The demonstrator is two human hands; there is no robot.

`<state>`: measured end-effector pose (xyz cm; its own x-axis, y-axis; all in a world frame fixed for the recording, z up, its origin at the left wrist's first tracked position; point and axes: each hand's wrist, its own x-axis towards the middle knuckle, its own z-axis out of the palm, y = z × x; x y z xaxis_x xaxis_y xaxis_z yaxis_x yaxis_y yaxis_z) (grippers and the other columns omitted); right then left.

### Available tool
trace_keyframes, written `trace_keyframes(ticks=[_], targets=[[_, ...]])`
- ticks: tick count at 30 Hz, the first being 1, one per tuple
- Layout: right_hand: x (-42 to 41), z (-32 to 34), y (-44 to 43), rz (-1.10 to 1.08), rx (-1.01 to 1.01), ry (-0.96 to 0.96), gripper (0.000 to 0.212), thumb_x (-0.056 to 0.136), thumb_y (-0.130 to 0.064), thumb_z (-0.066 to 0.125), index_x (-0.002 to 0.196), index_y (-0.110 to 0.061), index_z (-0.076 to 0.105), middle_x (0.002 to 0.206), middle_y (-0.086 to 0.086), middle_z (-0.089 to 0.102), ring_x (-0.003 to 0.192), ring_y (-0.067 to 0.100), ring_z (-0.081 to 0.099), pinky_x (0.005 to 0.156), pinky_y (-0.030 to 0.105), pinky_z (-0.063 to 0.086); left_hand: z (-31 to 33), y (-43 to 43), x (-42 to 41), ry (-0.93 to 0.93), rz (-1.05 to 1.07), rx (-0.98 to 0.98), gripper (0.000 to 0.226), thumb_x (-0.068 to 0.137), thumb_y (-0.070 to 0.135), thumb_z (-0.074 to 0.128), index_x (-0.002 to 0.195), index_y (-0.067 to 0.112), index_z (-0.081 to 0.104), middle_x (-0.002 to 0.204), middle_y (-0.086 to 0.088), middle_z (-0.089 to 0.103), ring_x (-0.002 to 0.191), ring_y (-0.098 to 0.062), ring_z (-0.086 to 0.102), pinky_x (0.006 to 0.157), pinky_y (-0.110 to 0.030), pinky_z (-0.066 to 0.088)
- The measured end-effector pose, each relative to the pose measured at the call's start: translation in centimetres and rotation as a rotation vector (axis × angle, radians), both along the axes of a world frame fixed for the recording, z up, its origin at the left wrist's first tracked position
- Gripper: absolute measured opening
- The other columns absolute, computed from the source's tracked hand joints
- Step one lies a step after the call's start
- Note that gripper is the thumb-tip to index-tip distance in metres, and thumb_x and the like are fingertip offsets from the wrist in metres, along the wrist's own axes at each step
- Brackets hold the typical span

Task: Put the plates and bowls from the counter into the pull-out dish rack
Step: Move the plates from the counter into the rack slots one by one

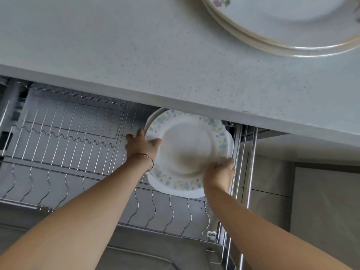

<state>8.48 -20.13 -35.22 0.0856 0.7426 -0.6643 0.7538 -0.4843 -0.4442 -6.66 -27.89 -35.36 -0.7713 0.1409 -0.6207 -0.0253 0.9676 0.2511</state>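
Note:
A white plate with a blue flower rim (188, 152) is over the right end of the pull-out wire dish rack (68, 137), below the counter edge. My left hand (142, 145) grips its left rim, thumb on top, and my right hand (219, 173) holds its lower right rim. A second rim shows just behind the plate at its upper left; I cannot tell whether it is another plate. On the counter (136, 45) at the top right lies a stack of large gold-rimmed plates with a flower pattern (288, 22).
The rack's wire slots to the left hold nothing. Its metal side rails (251, 152) run down the right side. A tiled floor (272, 191) lies beyond them. The counter edge overhangs the back of the rack.

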Motion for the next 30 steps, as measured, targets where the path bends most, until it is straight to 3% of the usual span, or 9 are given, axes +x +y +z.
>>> trace_keyframes(ticks=[5, 11, 14, 16, 18, 22, 25, 27, 30], targets=[[0.6, 0.1, -0.3, 0.046, 0.006, 0.015, 0.057, 0.093, -0.003, 0.032, 0.148, -0.007, 0.020, 0.149, 0.016, 0.033, 0.135, 0.032, 0.038, 0.112, 0.043, 0.034, -0.3, -1.9, 0.4, -0.076, 0.014, 0.144, 0.042, 0.085, 0.006, 0.047, 0.126, 0.012, 0.048, 0.122, -0.016, 0.040, 0.101, -0.037, 0.057, 0.081, -0.033, 0.049], [0.4, 2.1, -1.0, 0.279, -0.028, -0.022, 0.066, 0.092, 0.002, 0.032, 0.150, -0.001, 0.001, 0.160, 0.013, 0.003, 0.148, 0.024, 0.007, 0.119, 0.028, 0.014, -0.4, -2.7, 0.2, -0.057, -0.069, 0.160, 0.036, 0.085, -0.001, 0.049, 0.120, 0.006, 0.053, 0.119, -0.021, 0.050, 0.088, -0.032, 0.058, 0.082, -0.030, 0.047], [0.9, 4.9, -2.2, 0.443, -0.031, 0.062, 0.063, 0.092, -0.001, 0.036, 0.150, -0.012, 0.013, 0.160, 0.004, 0.004, 0.137, 0.028, 0.035, 0.088, 0.029, 0.045, 1.2, -2.0, 0.8, -0.080, -0.120, 0.078, 0.040, 0.092, 0.011, 0.049, 0.131, 0.005, 0.042, 0.129, -0.021, 0.044, 0.105, -0.038, 0.058, 0.092, -0.040, 0.050], [1.7, 6.8, -2.4, 0.529, -0.101, 0.090, 0.055, 0.092, -0.002, 0.035, 0.145, -0.018, 0.027, 0.157, 0.000, 0.014, 0.108, 0.026, 0.058, 0.063, 0.024, 0.048, 3.1, -1.6, 1.7, -0.064, -0.141, 0.001, 0.050, 0.093, 0.016, 0.051, 0.139, 0.008, 0.034, 0.138, -0.018, 0.036, 0.121, -0.037, 0.048, 0.100, -0.042, 0.046], [2.6, 9.0, -1.9, 0.606, -0.153, 0.080, 0.046, 0.093, -0.004, 0.036, 0.137, -0.019, 0.040, 0.150, 0.001, 0.028, 0.069, 0.015, 0.056, 0.049, 0.017, 0.042, 6.0, -1.3, 2.5, -0.053, -0.120, 0.043, 0.048, 0.092, 0.013, 0.052, 0.137, 0.008, 0.038, 0.139, -0.016, 0.037, 0.125, -0.033, 0.045, 0.101, -0.039, 0.047], [3.7, 15.0, 0.5, 0.769, -0.193, 0.075, 0.039, 0.092, -0.007, 0.038, 0.127, -0.017, 0.054, 0.135, 0.002, 0.053, 0.083, 0.014, 0.061, 0.068, 0.022, 0.052, 14.1, -0.7, 3.7, -0.049, -0.089, 0.277, 0.023, 0.093, 0.007, 0.046, 0.107, 0.014, 0.063, 0.120, -0.008, 0.065, 0.107, -0.023, 0.063, 0.094, -0.032, 0.051], [3.3, 20.6, 3.5, 0.841, -0.135, 0.120, 0.036, 0.090, -0.009, 0.039, 0.116, -0.020, 0.061, 0.118, -0.002, 0.066, 0.078, 0.015, 0.065, 0.061, 0.017, 0.048, 20.8, 0.7, 3.9, -0.016, 0.004, 0.466, 0.030, 0.090, 0.002, 0.047, 0.074, 0.024, 0.059, 0.086, -0.004, 0.071, 0.087, -0.027, 0.070, 0.084, -0.039, 0.056], [2.4, 24.4, 6.2, 0.857, -0.008, 0.176, 0.031, 0.089, -0.009, 0.046, 0.110, -0.019, 0.066, 0.107, -0.003, 0.070, 0.089, 0.017, 0.067, 0.078, 0.025, 0.051, 24.3, 2.2, 3.3, 0.046, 0.032, 0.560, 0.031, 0.089, 0.001, 0.048, 0.074, 0.026, 0.059, 0.080, -0.004, 0.067, 0.083, -0.028, 0.070, 0.082, -0.040, 0.056], [0.4, 28.6, 11.3, 0.852, 0.288, 0.225, 0.029, 0.088, -0.008, 0.052, 0.112, -0.014, 0.067, 0.110, 0.002, 0.070, 0.102, 0.016, 0.064, 0.095, 0.022, 0.044, 27.3, 5.3, 1.6, 0.201, 0.025, 0.582, 0.024, 0.088, 0.005, 0.051, 0.107, 0.013, 0.062, 0.095, -0.002, 0.062, 0.086, -0.023, 0.062, 0.088, -0.031, 0.050]])
